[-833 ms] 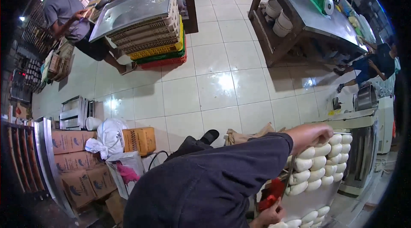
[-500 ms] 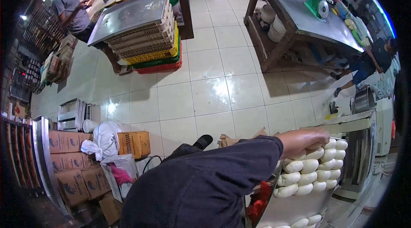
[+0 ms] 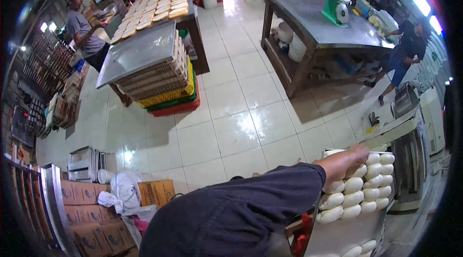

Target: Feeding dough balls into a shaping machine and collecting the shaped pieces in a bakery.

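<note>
My left arm, in a dark sleeve, reaches from the lower middle across to the right. My left hand point(image 3: 356, 154) is over the far edge of a metal tray point(image 3: 333, 237), with its fingers curled downward among the dough pieces. Whatever they grip is hidden beneath the hand. Smooth, pale, oblong dough pieces point(image 3: 354, 185) lie in close rows over the far part of the tray. A few more dough pieces point(image 3: 360, 249) show at its near end, with bare metal between the two groups. My right hand is out of view.
Left of the tray is something red point(image 3: 302, 235). A grey machine point(image 3: 407, 160) borders its right side. Cardboard boxes point(image 3: 87, 213) and a white sack point(image 3: 126, 192) sit at lower left. Stacked crates point(image 3: 161, 93) and a scale-topped table point(image 3: 308, 13) stand beyond. Two people are at far left and right.
The whole view has shifted, and my foot is now mostly hidden behind my sleeve. My left hand stays at the tray's far edge. The person at right has changed posture.
</note>
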The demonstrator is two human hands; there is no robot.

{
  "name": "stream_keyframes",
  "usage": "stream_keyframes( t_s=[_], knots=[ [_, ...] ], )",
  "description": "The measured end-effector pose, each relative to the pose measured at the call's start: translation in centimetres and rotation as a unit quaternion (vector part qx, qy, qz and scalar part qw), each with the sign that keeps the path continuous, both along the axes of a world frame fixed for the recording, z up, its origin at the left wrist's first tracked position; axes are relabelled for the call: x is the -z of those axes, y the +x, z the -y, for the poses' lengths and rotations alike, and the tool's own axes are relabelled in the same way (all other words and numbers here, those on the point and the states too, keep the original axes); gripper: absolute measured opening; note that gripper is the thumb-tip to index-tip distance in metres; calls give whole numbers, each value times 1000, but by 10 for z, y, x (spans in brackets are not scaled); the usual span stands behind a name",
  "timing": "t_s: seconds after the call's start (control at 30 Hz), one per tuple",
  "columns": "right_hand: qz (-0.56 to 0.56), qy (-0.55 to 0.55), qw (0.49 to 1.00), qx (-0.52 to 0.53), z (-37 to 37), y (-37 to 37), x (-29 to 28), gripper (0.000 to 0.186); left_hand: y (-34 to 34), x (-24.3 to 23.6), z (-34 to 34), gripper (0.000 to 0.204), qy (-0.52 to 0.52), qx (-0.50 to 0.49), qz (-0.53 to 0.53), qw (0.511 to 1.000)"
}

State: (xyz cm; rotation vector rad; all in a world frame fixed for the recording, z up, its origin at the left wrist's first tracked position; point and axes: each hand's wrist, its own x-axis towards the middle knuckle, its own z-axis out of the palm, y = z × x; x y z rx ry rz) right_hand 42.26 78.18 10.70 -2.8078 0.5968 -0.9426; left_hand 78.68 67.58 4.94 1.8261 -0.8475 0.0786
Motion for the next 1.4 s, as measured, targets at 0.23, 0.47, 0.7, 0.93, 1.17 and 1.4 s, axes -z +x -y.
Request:
stream_keyframes(
  t_s=[0.23,0.47,0.7,0.93,1.17,1.4],
  knots=[
    [19,10,999,-23,8,3,10,37,7,-32,24,21,210,9,-52,976],
    [30,36,997,-56,12,-9,15,39,-40,-47,-88,41,136,63,-138,979],
    [34,51,995,-81,13,-12,19,41,-100,-88,-224,62,171,38,-208,962],
    [26,66,994,-88,1,-14,18,42,-158,-52,-344,66,153,-59,-237,958],
    [30,104,989,-98,-52,-11,15,44,-223,53,-510,71,115,-199,-292,929],
    [33,196,970,-141,-162,0,8,46,-305,96,-725,72,72,-343,-392,851]
  ],
)
